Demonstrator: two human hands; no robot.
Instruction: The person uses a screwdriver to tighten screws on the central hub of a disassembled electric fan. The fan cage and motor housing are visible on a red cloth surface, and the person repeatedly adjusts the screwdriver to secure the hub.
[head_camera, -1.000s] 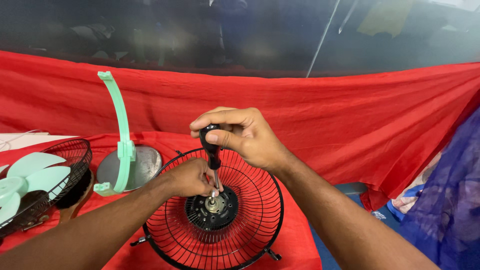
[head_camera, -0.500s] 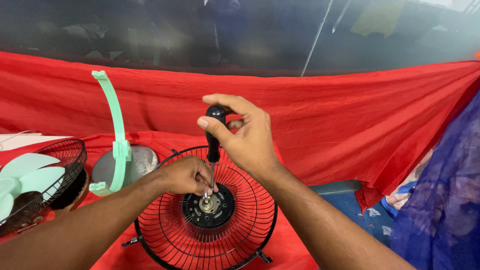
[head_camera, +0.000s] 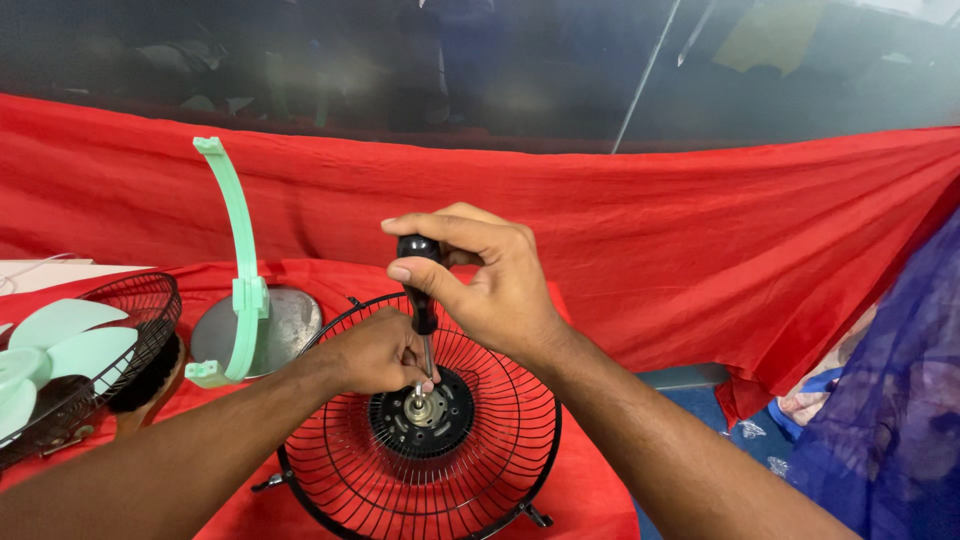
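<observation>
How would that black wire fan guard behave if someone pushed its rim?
The black wire fan guard probably flexes slightly, being thin wire. It likely feels bottom-heavy, with the motor hub at its centre. On loose red cloth, it may slide.

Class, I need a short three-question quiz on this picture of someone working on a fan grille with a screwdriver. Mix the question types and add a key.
1. Which hand grips the black handle of the screwdriver?
2. True or false: the left hand rests on the black wire grille, its fingers beside the screwdriver tip at the motor hub.
3. The mint-green blades lie: A) on that hub, B) in a second grille at the left, C) on the red cloth.

Key: 1. The right hand. 2. True. 3. B.
</observation>
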